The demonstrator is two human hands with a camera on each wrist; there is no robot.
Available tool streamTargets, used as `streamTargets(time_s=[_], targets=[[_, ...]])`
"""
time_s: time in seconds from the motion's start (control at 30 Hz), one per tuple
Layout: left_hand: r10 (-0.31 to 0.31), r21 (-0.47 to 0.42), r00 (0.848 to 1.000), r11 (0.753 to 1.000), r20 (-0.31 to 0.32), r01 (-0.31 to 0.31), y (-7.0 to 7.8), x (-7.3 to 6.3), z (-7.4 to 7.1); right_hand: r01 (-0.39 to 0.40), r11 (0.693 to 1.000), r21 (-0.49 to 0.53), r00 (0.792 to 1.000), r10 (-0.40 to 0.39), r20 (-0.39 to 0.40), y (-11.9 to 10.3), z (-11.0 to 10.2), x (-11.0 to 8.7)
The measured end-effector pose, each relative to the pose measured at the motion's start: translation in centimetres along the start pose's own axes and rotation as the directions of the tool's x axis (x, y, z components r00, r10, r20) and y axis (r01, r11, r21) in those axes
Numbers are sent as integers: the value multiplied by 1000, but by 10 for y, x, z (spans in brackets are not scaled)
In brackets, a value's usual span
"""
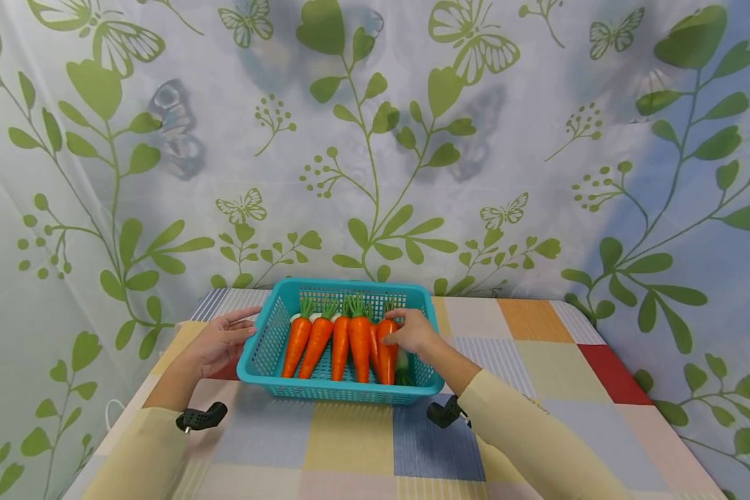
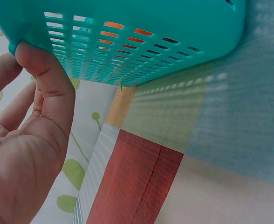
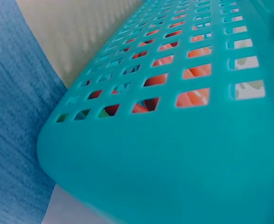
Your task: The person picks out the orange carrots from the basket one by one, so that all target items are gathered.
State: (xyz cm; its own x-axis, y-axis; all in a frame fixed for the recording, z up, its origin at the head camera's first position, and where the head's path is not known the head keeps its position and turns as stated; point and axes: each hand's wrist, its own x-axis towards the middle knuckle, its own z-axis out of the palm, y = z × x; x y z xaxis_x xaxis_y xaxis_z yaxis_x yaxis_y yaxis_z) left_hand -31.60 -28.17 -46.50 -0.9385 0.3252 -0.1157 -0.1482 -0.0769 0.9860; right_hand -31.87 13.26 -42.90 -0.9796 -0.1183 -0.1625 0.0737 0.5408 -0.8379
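Observation:
A turquoise plastic basket [image 1: 340, 393] with slotted walls holds several orange carrots [image 1: 298, 342] with green tops, lying side by side. My right hand [image 1: 420, 332] reaches over its right side, thumb and forefinger around the upper part of the rightmost carrot [image 1: 387, 361]. In the right wrist view the basket wall [image 3: 165, 149] fills most of the picture, and the hand is out of sight. On the left, my left hand [image 1: 221, 340] is at the basket's rim with relaxed fingers. In the left wrist view its thumb [image 2: 48, 79] touches the turquoise rim.
Beside the rightmost carrot lies a pale vegetable [image 1: 403, 364] with a dark green end; white pieces show behind the carrots. A patchwork cloth [image 1: 350, 444] covers the table. Behind it hangs a curtain [image 1: 375, 173] with green leaves and butterflies.

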Motion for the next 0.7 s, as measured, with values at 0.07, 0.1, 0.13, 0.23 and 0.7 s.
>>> streamTargets(time_s=[0.07,0.1,0.13,0.23,0.7], targets=[[-1,-11,1000,1000,1,1,-1,-2,1,-2,1000,0,1000,2,5,0,0,-2],[-1,-11,1000,1000,0,1,-1,-2,2,-4,1000,5,1000,4,7,-1,0,-3],[-2,-10,1000,1000,-1,2,-1,-3,3,-4,1000,6,1000,4,8,0,-1,-3],[-1,1,1000,1000,-6,1,0,-5,5,-2,1000,13,1000,2,9,0,-1,-5],[0,21,999,1000,-34,1,0,-18,14,-15,995,100,999,12,35,2,-4,-13]])
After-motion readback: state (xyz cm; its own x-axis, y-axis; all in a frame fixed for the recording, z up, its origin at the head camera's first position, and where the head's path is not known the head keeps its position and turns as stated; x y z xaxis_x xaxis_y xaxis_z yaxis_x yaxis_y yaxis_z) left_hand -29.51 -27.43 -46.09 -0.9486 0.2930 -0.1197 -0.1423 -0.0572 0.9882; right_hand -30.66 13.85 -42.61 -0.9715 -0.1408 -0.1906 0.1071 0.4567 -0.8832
